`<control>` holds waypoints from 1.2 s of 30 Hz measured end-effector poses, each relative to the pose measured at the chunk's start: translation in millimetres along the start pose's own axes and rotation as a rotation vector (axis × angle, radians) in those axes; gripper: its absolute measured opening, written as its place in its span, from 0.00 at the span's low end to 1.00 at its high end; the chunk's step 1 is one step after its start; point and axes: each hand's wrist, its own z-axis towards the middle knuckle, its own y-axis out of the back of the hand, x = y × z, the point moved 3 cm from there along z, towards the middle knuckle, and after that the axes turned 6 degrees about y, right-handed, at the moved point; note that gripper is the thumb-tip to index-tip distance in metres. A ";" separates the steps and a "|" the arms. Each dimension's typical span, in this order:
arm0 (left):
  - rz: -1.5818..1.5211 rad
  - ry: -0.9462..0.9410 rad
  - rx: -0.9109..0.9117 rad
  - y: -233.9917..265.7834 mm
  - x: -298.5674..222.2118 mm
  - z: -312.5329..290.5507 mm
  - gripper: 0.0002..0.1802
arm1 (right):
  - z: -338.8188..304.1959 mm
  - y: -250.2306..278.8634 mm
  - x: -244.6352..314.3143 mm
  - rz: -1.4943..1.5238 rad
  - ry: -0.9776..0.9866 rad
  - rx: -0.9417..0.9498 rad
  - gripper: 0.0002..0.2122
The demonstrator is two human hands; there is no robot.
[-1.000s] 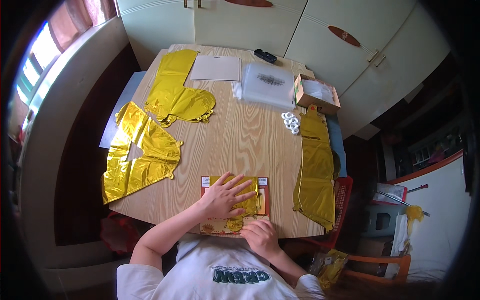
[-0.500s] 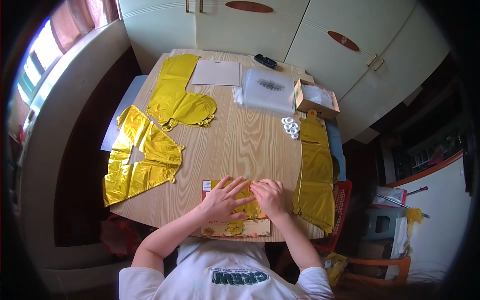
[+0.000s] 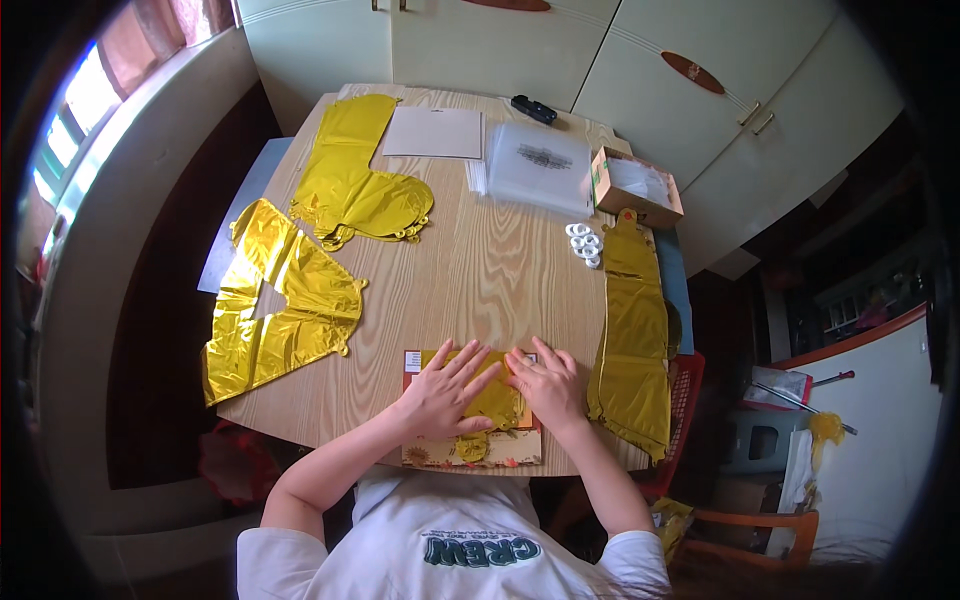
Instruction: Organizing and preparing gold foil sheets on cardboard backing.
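At the table's near edge, a folded gold foil balloon [image 3: 492, 408] lies on a printed card [image 3: 425, 453] with an autumn-leaf pattern. My left hand [image 3: 450, 390] rests flat on the balloon's left part, fingers spread. Along its right side lies my right hand [image 3: 548, 383], palm down, its fingers apart and touching the foil's edge. Both hands cover part of the foil and card. To the left are more flat gold foil balloons, a shiny triangular one [image 3: 325, 318] and a stack of L-shaped ones [image 3: 335, 180]. A long gold foil balloon [image 3: 635, 330] lies along the table's right side.
Toward the back are a pale card sheet [image 3: 433, 133], a stack of clear plastic bags [image 3: 540, 175], a black object [image 3: 534, 109] and a cardboard box [image 3: 638, 187] holding white items. Several white ribbon rolls [image 3: 584, 244] sit before the box. A red plastic chair [image 3: 684, 400] stands at the right.
My right hand's fingers, bunched at the foil's upper right edge before, are now spread and flatter. My left hand stays spread on the foil. The view has tilted slightly.
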 end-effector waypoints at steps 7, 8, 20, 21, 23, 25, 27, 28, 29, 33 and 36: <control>-0.053 0.122 -0.003 -7.0 13.3 -17.2 0.56 | 0.2 6.4 0.8 -0.015 0.015 0.072 0.21; -0.049 0.130 -0.007 -5.8 14.2 -20.3 0.57 | 0.3 7.2 0.7 -0.020 0.015 0.083 0.21; 0.021 0.323 0.058 12.7 30.6 -55.3 0.57 | -1.5 8.8 -0.5 -0.030 0.052 0.180 0.32; 0.026 0.358 0.083 17.4 32.4 -52.3 0.54 | -0.9 9.4 0.0 -0.032 0.048 0.193 0.32; 0.127 0.373 0.036 27.1 34.6 -40.8 0.41 | -0.9 10.1 -0.2 -0.029 0.049 0.189 0.32; 0.101 0.214 0.004 32.9 33.2 -18.4 0.37 | -1.9 9.0 0.7 -0.031 0.051 0.190 0.32; 0.019 0.029 -0.010 30.8 31.7 5.0 0.32 | -0.6 10.7 1.5 -0.045 0.054 0.193 0.32; -0.014 -0.036 0.022 20.9 32.5 13.4 0.32 | 0.4 11.0 2.9 -0.040 0.050 0.214 0.32; -0.049 -0.101 0.050 9.5 34.3 21.4 0.32 | 2.0 11.2 3.9 -0.038 0.048 0.237 0.32; -0.031 -0.201 0.098 2.8 28.1 28.8 0.32 | 1.4 18.2 8.5 -0.073 0.098 0.150 0.30; -0.002 -0.192 0.100 -0.5 28.7 26.7 0.32 | -1.2 28.0 28.0 -0.103 0.153 0.067 0.28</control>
